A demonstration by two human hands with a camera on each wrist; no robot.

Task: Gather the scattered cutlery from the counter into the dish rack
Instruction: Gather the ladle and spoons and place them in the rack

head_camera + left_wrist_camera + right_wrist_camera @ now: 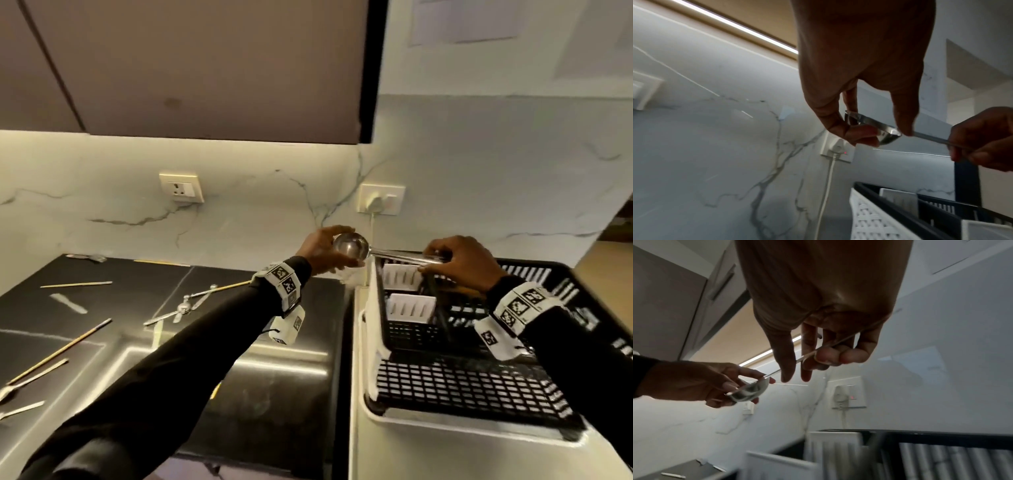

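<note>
A steel ladle (351, 246) hangs level in the air above the left rim of the black dish rack (479, 387). My left hand (322, 251) grips its round bowl (875, 128) between thumb and fingers. My right hand (459, 262) pinches the ladle's flat handle (830, 346) over the rack's back left corner. Both hands also show in the right wrist view, with the ladle bowl (750, 391) at the left. Several spoons, knives and chopsticks (58, 351) lie scattered on the dark counter (102, 274) at the left.
White cutlery holders (407, 308) stand inside the rack, which sits on a white drip tray (363, 428). A steel sink (267, 394) lies between counter and rack. A plugged-in socket (380, 198) with a white cable is on the marble wall behind the ladle.
</note>
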